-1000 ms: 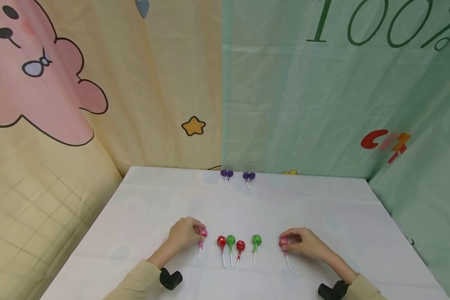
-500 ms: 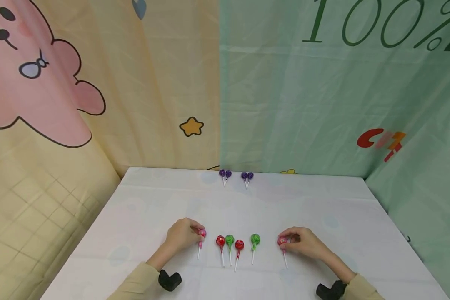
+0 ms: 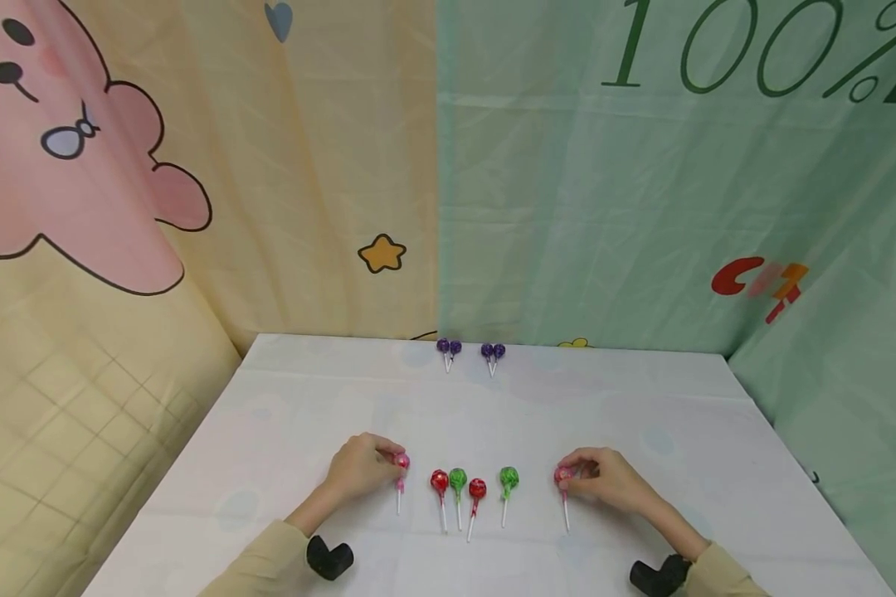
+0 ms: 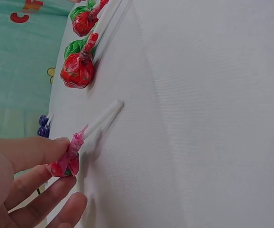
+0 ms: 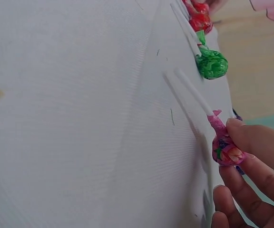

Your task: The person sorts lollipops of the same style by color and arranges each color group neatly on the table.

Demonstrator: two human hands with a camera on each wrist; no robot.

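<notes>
My left hand (image 3: 362, 468) pinches a pink-wrapped lollipop (image 4: 66, 164) by its head, between thumb and fingers; its white stick points toward the near side. On the other side, my right hand (image 3: 605, 478) pinches a second pink lollipop (image 5: 227, 148) the same way. Between the hands lie a red lollipop (image 3: 439, 481), a green lollipop (image 3: 458, 479), another red lollipop (image 3: 477, 489) and another green lollipop (image 3: 509, 478), heads away from me. The first red and green ones sit close together, the last green one a little apart.
Two pairs of purple lollipops (image 3: 450, 347) (image 3: 493, 351) lie at the far edge of the white table (image 3: 306, 398). Behind it hangs a printed curtain (image 3: 552, 207). A black wrist camera mount (image 3: 330, 558) shows at the left sleeve, another black mount (image 3: 659, 575) at the right.
The right hand's lollipop has swung its stick to the left, now closer to straight, and shifted slightly away from me. The left hand's lollipop has turned slightly, its stick tip going right.
</notes>
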